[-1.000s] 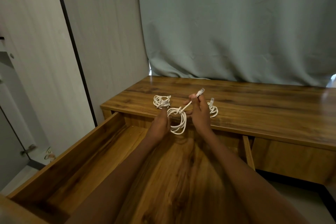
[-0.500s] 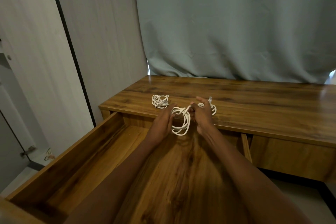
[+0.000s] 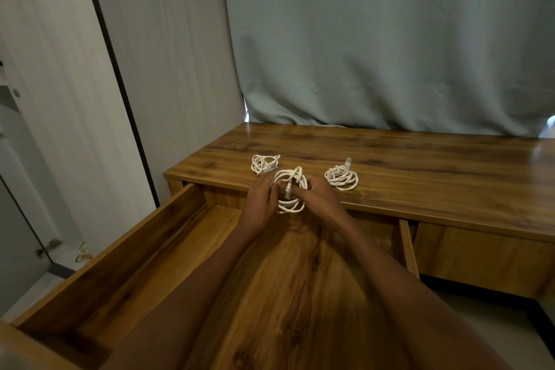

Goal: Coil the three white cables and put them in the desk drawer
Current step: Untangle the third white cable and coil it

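A coiled white cable point(image 3: 290, 201) hangs between both hands at the desk's front edge, over the open drawer point(image 3: 168, 252). My left hand point(image 3: 260, 204) grips the coil's left side. My right hand point(image 3: 319, 198) holds its right side and pinches the plug end at the coil's middle. Two more coiled white cables lie on the desk top point(image 3: 420, 165): one coil point(image 3: 265, 163) behind my left hand, the other coil point(image 3: 341, 178) to the right of my right hand with its plug sticking up.
The drawer is pulled far out towards me, its wooden floor bare. A closed second drawer front point(image 3: 480, 255) sits to the right. A grey curtain point(image 3: 375, 39) hangs behind the desk and a pale wardrobe panel point(image 3: 60, 99) stands on the left.
My right hand brought the raised plug end down into the coil's middle. The loop is now wound tight and round between both hands, and the right-hand coil on the desk is uncovered.
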`<state>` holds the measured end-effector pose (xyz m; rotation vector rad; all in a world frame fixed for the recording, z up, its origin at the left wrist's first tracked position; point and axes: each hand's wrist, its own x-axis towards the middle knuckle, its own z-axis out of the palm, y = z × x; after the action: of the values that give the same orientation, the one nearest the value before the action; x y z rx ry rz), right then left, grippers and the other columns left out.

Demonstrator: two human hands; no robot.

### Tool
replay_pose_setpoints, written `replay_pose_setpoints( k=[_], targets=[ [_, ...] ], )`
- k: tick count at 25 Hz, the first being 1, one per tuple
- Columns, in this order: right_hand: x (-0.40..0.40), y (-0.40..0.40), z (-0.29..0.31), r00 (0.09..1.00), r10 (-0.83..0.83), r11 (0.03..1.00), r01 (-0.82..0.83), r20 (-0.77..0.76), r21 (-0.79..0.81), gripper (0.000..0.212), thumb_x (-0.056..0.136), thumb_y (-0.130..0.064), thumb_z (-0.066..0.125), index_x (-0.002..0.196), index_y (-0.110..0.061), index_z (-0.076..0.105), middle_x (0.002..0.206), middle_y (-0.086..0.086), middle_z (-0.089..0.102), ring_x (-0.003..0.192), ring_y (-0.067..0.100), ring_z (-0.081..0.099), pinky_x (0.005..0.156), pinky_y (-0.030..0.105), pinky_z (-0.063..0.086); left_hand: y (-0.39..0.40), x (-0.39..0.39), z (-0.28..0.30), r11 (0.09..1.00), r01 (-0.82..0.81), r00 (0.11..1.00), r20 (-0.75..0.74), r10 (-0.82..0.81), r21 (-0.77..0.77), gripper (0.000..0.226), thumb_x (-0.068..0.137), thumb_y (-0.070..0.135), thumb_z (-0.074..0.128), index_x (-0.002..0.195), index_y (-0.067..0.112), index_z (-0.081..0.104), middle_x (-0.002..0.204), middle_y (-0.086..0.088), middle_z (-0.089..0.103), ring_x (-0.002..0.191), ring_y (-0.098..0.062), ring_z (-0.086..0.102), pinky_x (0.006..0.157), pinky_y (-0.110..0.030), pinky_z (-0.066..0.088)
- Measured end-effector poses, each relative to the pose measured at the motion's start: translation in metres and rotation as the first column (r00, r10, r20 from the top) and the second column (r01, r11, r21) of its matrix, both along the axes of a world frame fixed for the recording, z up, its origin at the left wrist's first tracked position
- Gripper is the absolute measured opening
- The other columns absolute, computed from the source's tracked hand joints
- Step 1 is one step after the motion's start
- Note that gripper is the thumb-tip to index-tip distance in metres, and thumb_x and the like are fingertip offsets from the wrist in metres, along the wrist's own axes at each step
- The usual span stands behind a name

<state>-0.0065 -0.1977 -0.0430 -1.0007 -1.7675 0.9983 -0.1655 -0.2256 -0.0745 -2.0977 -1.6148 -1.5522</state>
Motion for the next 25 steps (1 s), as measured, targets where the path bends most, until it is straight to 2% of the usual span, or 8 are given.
replay_pose_setpoints(
  k=[4,7,10,13,16,19,23,25],
  targets=[
    [0.001,0.003,-0.004,0.988,0.100,0.979,-0.120,-0.120,-0.167,0.010,0.083,-0.008,0.075,0.089,-0.016,0.077,0.094,0.006,0.079,0.091,0.024,0.073,0.090,0.044,0.057,-0.001,-0.002,-0.001,1.000,0.011,1.000,-0.022,-0.010,0.025,0.034,0.105,0.014,0.045,0.137,0.012,0.056,0.135,-0.004,0.062,0.127,-0.015,0.055,0.108,-0.036,0.043],
    [0.006,0.001,-0.005,0.972,0.180,0.966,-0.204,-0.149,-0.162,0.018,0.084,-0.024,0.081,0.101,-0.018,0.077,0.098,0.002,0.079,0.094,0.019,0.075,0.089,0.037,0.057,-0.008,0.002,-0.001,0.999,0.036,0.999,0.020,-0.036,0.027,0.030,0.104,0.011,0.047,0.131,0.011,0.060,0.122,-0.003,0.068,0.110,-0.010,0.062,0.095,-0.031,0.050],
    [0.006,0.004,-0.008,0.998,-0.034,0.991,0.026,0.061,0.129,0.041,0.079,-0.061,0.074,0.101,-0.027,0.076,0.092,-0.006,0.077,0.084,0.010,0.073,0.076,0.038,0.058,-0.012,0.008,0.002,0.999,0.041,0.996,0.082,-0.042,0.015,0.026,0.104,0.014,0.048,0.125,0.016,0.064,0.110,0.001,0.071,0.097,-0.005,0.066,0.084,-0.026,0.054],
    [0.013,0.012,-0.013,0.932,-0.317,0.837,0.190,0.173,0.513,0.053,0.084,-0.065,0.065,0.129,-0.037,0.065,0.122,-0.012,0.064,0.099,0.005,0.063,0.076,0.032,0.053,-0.015,0.011,0.005,0.998,0.068,0.997,0.048,-0.067,-0.015,0.026,0.104,0.015,0.048,0.122,0.017,0.066,0.107,0.004,0.072,0.094,-0.002,0.066,0.081,-0.014,0.049],
    [0.021,0.022,-0.016,0.904,-0.393,0.581,0.100,0.170,0.808,0.041,0.092,-0.046,0.067,0.131,-0.031,0.067,0.135,-0.005,0.059,0.103,0.015,0.064,0.078,0.034,0.054,-0.010,0.012,0.007,0.996,0.016,1.000,-0.011,-0.017,-0.083,0.024,0.101,0.011,0.049,0.115,0.012,0.068,0.102,-0.005,0.074,0.088,-0.005,0.064,0.071,-0.010,0.041],
    [0.021,0.026,-0.017,0.888,-0.417,0.417,-0.001,0.193,0.909,0.025,0.094,-0.034,0.068,0.115,-0.022,0.075,0.135,0.004,0.062,0.114,0.025,0.062,0.086,0.038,0.052,-0.001,0.009,0.006,0.978,-0.089,0.995,-0.060,0.079,-0.189,0.026,0.099,0.016,0.048,0.114,0.011,0.067,0.104,-0.014,0.074,0.097,-0.030,0.067,0.073,-0.028,0.042],
    [0.019,0.024,-0.013,0.889,-0.389,0.221,-0.167,0.244,0.961,0.016,0.093,-0.021,0.065,0.103,-0.013,0.072,0.116,0.009,0.068,0.102,0.026,0.064,0.077,0.037,0.053,0.003,0.003,0.005,0.941,-0.146,0.989,-0.079,0.128,-0.305,0.027,0.097,0.016,0.048,0.115,0.010,0.067,0.108,-0.018,0.072,0.102,-0.038,0.065,0.080,-0.037,0.049],
    [0.018,0.023,-0.015,0.877,-0.390,0.203,-0.216,0.281,0.955,0.017,0.093,-0.021,0.061,0.104,-0.012,0.071,0.110,0.008,0.069,0.092,0.025,0.066,0.069,0.036,0.054,0.005,0.000,0.005,0.918,-0.164,0.986,-0.097,0.138,-0.360,0.028,0.095,0.016,0.049,0.116,0.010,0.066,0.110,-0.019,0.071,0.105,-0.040,0.064,0.083,-0.043,0.052]
  ],
)
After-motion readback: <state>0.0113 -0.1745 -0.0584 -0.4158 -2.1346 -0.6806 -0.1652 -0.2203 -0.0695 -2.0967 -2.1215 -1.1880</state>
